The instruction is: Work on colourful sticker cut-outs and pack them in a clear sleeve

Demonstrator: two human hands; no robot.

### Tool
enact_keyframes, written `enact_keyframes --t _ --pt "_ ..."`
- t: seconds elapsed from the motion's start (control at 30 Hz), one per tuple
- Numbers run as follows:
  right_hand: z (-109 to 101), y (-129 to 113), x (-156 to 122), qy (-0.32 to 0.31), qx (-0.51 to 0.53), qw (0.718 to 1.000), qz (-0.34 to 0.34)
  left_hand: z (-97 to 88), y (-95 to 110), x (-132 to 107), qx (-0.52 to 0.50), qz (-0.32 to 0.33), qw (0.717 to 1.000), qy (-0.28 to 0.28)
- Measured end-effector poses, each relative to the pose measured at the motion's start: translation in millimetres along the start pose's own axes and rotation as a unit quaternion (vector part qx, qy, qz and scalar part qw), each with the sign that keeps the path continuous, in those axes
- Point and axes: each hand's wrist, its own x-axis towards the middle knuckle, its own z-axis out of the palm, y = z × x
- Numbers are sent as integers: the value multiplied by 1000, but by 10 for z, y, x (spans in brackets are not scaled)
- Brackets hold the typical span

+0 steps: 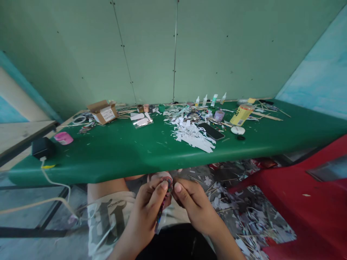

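Over my lap, below the table's front edge, both hands are close together. My left hand (150,206) is closed, thumb on top, around a narrow dark band with red and blue-green flecks (160,213). The band's upper end curves between my two hands, and a clear, shiny piece shows at its lower end; its exact kind cannot be made out. My right hand (191,202) is closed in a pinch beside the curved end. Whatever its fingertips grip is hidden. A pinkish patch (162,175) shows just behind the fingers.
On the green table (130,155) lie white paper scraps (193,135), a phone (211,131), a yellow bottle (241,115), a cardboard box (104,112) and a pink container (63,138). A red chair (306,202) stands at right. Scraps litter the floor (255,220).
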Motion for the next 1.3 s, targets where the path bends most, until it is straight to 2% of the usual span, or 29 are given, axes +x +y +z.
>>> enact_keyframes --t 0.13,0.33,0.4,0.5,0.63,0.73,0.93,1.1,1.3 --pt "46 14 -31 24 23 999 19 78 53 -5 -34 -70 997 -10" --pt "73 -6 -58 54 -32 998 -12 126 106 6 -43 -64 997 -31" --pt "56 -16 -57 47 -53 997 -28 122 86 -2 -33 -56 998 -14" --pt "33 -28 -56 32 -68 997 -29 100 -4 -46 17 -10 1000 6" --pt "28 -44 -70 24 -69 997 -25 50 -148 -107 105 94 990 16" --pt "30 -51 -80 22 -72 997 -28 34 -190 -118 136 119 983 20" --pt "25 -48 -84 22 -80 996 -18 68 -117 -95 123 77 989 8" --pt "29 -52 -104 16 -69 997 -9 123 18 -30 77 -4 997 10" --pt "37 -39 -119 8 -58 998 5 182 147 16 14 -35 998 55"
